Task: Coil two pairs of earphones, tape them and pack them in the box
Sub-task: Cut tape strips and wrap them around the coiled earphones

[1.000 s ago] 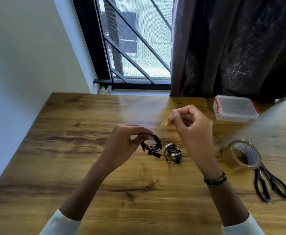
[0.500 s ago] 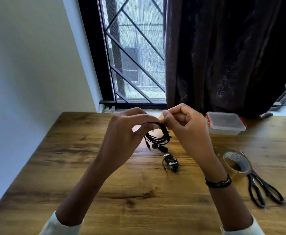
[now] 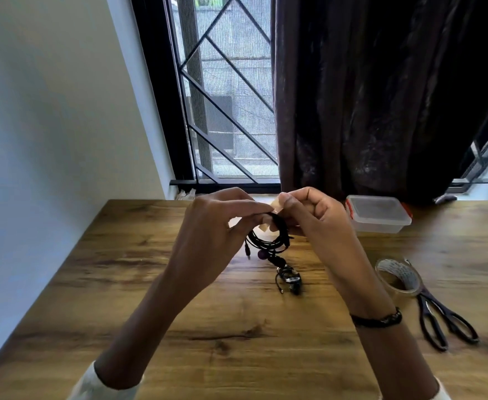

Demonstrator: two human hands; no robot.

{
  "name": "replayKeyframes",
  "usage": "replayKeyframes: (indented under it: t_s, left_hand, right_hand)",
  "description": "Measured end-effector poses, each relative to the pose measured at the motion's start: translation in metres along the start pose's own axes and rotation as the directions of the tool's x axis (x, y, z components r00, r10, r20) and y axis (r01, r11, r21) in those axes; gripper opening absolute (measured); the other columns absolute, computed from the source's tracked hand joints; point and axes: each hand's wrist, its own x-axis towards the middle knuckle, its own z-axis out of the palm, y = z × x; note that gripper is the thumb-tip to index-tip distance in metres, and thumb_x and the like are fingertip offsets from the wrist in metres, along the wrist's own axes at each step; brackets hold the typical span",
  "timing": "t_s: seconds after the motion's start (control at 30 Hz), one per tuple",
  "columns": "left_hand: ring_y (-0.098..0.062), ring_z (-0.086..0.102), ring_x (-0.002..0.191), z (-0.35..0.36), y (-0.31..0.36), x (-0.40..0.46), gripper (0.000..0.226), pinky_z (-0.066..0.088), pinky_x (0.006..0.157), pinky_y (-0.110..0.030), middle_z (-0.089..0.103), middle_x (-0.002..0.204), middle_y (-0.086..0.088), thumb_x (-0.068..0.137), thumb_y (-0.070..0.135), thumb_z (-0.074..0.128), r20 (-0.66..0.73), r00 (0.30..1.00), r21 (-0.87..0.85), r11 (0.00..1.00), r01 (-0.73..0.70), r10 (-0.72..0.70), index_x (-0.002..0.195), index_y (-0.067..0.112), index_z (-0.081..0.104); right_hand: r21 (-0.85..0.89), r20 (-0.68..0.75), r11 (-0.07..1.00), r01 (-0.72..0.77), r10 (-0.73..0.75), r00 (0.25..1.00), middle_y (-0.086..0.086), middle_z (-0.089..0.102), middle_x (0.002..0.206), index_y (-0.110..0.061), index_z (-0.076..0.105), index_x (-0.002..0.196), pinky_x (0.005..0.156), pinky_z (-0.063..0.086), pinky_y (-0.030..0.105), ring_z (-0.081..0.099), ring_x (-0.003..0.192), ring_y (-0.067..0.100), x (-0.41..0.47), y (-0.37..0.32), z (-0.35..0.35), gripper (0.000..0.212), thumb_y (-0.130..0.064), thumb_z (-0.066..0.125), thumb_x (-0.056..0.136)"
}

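While lidded, box (image 3: pixel 378 212) contents indiscernible.

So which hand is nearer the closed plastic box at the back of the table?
The right hand. It sits just left of the plastic box, pinching tape at the earphone coil; the left hand grips the coil's far side.

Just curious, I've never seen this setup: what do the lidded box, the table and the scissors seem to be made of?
The box looks like clear, slightly cloudy plastic with red clips: you see through its walls. The table shows brown wood grain with a dull sheen; solid wood or a printed laminate, I can't tell. The scissors look dark all over, likely metal blades with black-coated handles.
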Motion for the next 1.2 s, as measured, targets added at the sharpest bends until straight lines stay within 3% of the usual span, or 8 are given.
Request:
replayKeyframes:
  t_s: [0.13,0.23,0.43,0.53,0.67,0.77,0.93,1.2]
  left_hand:
    - [-0.006,0.066,0.074,0.002,0.003,-0.001,0.015,0.051,0.064,-0.028,0.072,0.084,0.005,0.083,0.02,0.07,-0.007,1.0,0.032,0.999,-0.022,0.022,0.097,0.019,0.077]
    - [-0.002,0.066,0.073,0.001,0.006,-0.001,0.015,0.052,0.065,-0.024,0.073,0.084,0.007,0.081,0.018,0.073,-0.018,1.0,0.047,0.999,-0.019,0.02,0.096,0.02,0.077]
    - [0.006,0.067,0.073,0.001,0.014,0.0,0.007,0.053,0.069,-0.023,0.073,0.075,0.016,0.077,0.02,0.078,-0.05,0.998,0.072,0.996,0.043,-0.039,0.082,0.016,0.075]
    - [0.009,0.067,0.074,0.002,0.017,0.001,0.013,0.051,0.069,-0.011,0.07,0.072,0.018,0.073,0.02,0.08,-0.073,0.994,0.049,0.995,0.087,-0.083,0.079,0.012,0.071]
    - [0.005,0.068,0.072,0.002,0.017,0.0,0.02,0.054,0.066,-0.017,0.072,0.074,0.011,0.07,0.019,0.083,-0.07,0.989,0.003,0.991,0.13,-0.13,0.081,0.01,0.067]
    - [-0.001,0.068,0.067,0.001,0.016,0.0,0.025,0.054,0.063,-0.025,0.069,0.084,0.011,0.071,0.025,0.082,-0.048,0.983,-0.017,0.984,0.176,-0.176,0.087,0.014,0.065]
    - [-0.003,0.068,0.066,-0.002,0.015,0.0,0.038,0.055,0.068,-0.019,0.071,0.095,0.013,0.073,0.03,0.078,0.0,0.976,-0.069,0.974,0.216,-0.217,0.107,0.018,0.068]
    - [-0.001,0.069,0.071,-0.004,0.012,0.001,0.026,0.055,0.07,-0.019,0.073,0.083,0.012,0.077,0.022,0.076,0.067,0.961,-0.13,0.953,0.274,-0.267,0.102,0.021,0.072]
  right_hand:
    - [-0.208,-0.074,0.975,0.083,-0.1,0.992,0.003,0.075,0.078,-0.011,0.065,0.095,0.073,0.055,0.026,0.072,0.076,0.013,-0.006,0.005,0.006,0.017,-0.026,0.058,0.096]
    - [-0.352,-0.072,0.919,0.176,-0.214,0.974,-0.006,0.072,0.077,-0.017,0.065,0.091,0.067,0.049,0.013,0.068,0.074,0.001,-0.009,0.001,0.008,0.012,-0.026,0.058,0.095]
    - [-0.49,-0.046,0.827,0.277,-0.342,0.939,-0.011,0.068,0.07,-0.02,0.058,0.091,0.059,0.045,0.013,0.063,0.067,0.0,-0.015,-0.002,0.012,0.009,-0.025,0.054,0.098]
    - [-0.543,-0.055,0.771,0.332,-0.428,0.902,-0.009,0.064,0.066,-0.017,0.054,0.094,0.058,0.047,0.026,0.062,0.064,0.008,-0.016,0.002,0.018,0.01,-0.023,0.048,0.101]
    - [-0.545,-0.063,0.736,0.402,-0.514,0.856,-0.005,0.059,0.064,-0.013,0.051,0.098,0.054,0.048,0.038,0.058,0.058,0.012,-0.014,0.011,0.024,0.012,-0.021,0.044,0.103]
    - [-0.486,-0.043,0.748,0.451,-0.536,0.843,-0.003,0.055,0.061,-0.016,0.049,0.097,0.05,0.043,0.024,0.055,0.056,0.011,-0.012,0.012,0.024,0.008,-0.018,0.044,0.103]
    - [-0.422,0.02,0.763,0.49,-0.533,0.846,-0.012,0.052,0.06,-0.018,0.048,0.097,0.052,0.037,0.008,0.054,0.054,0.003,-0.01,0.011,0.02,0.007,-0.015,0.044,0.102]
    - [-0.442,0.046,0.728,0.524,-0.566,0.823,-0.004,0.055,0.06,-0.018,0.049,0.098,0.047,0.04,0.02,0.055,0.055,0.013,-0.009,0.01,0.021,0.007,-0.014,0.044,0.102]
